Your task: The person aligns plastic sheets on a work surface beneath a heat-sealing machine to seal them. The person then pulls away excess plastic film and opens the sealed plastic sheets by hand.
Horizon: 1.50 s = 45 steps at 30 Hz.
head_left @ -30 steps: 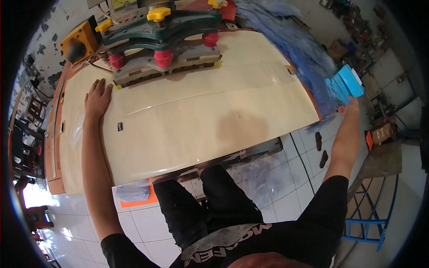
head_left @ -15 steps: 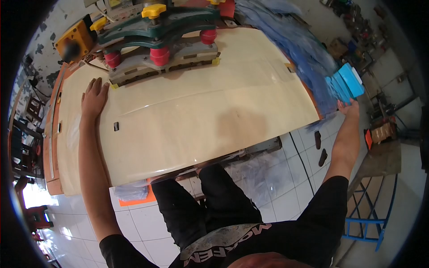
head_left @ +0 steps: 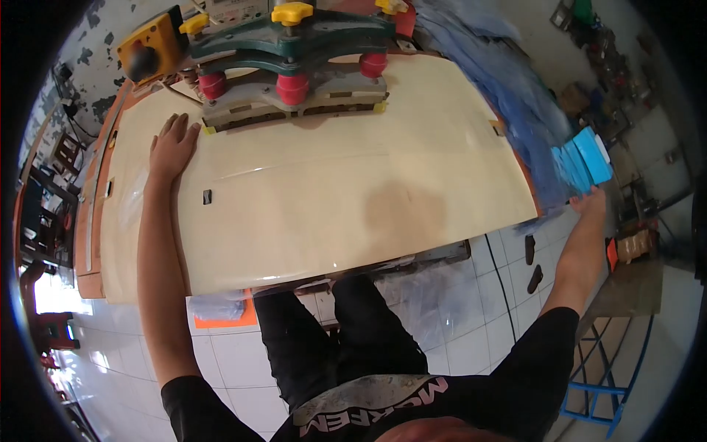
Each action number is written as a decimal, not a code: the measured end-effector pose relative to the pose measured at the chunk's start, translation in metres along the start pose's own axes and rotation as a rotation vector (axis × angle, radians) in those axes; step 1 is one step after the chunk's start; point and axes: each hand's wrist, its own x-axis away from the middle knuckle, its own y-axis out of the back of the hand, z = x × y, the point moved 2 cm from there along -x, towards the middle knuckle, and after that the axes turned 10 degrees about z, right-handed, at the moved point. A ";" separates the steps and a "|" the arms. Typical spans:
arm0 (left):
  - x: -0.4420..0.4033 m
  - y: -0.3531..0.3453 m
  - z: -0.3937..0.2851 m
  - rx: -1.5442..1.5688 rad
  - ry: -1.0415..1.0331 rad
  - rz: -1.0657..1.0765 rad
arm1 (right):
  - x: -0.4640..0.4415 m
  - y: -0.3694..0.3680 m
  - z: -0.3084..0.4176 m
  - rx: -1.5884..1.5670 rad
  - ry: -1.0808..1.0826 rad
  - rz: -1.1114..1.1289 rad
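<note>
My left hand (head_left: 174, 149) lies flat with fingers stretched on the cream sheet (head_left: 294, 221) that covers the worktable, just left of the clamp press (head_left: 291, 55). This press has a dark green frame, yellow knobs, red insulators and a long grey bar above the sheet. At the far right, my right hand (head_left: 591, 200) has its fingers closed at the lower end of a stack of light-blue plastic pouches (head_left: 589, 157). The pouches look layered and lie by the table's right edge. Their exact kind is hard to make out, and my fingertips are partly hidden.
Bluish clear plastic film (head_left: 508, 88) is heaped along the table's right side. A yellow control box (head_left: 151, 48) stands at the back left. Below the front edge are an orange sheet with plastic (head_left: 221, 309) and a black cable (head_left: 501, 280). A blue metal frame (head_left: 600, 376) stands right.
The whole view has shifted, so the table and press appear slightly further right. Both hands keep their places, the left on the sheet and the right at the light-blue pouches.
</note>
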 end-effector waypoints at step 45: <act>0.005 0.009 -0.012 -0.012 0.039 0.032 | -0.069 -0.065 0.091 -0.154 0.715 0.005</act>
